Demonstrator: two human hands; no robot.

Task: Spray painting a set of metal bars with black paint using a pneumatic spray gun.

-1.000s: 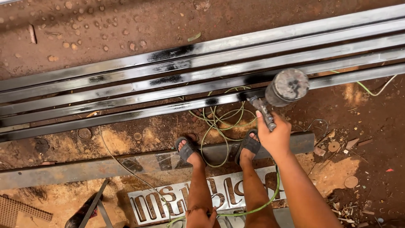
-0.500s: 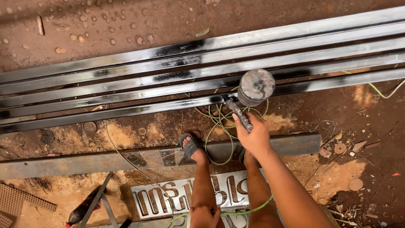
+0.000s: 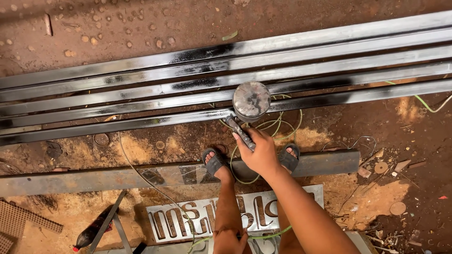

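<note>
Head view: five long steel tubes (image 3: 141, 94) lie side by side across red dirt (image 3: 141, 28), their grey metal streaked with glossy wet black patches. One spray gun (image 3: 249, 106) hangs over the nearest tubes; its round metal cup, seen from above, is dull and paint-smeared, and a dark handle runs back from it. The right hand (image 3: 259, 153) is closed tight around that handle, fingers wrapped. The left hand (image 3: 229, 241), at the lower edge by the knee, is curled about a thin green hose (image 3: 263, 234); how firmly it grips cannot be told. More of that green line loops on the ground beneath the gun. Two feet in dark sandals (image 3: 214, 162) stand on one flat, rusty steel bar (image 3: 117, 176) lying parallel to the tubes. Behind the legs lies one metal plate (image 3: 188, 218) with cut-out shapes. A dark bottle (image 3: 92, 233) rests at lower left, beside a piece of perforated mesh (image 3: 19, 221).
</note>
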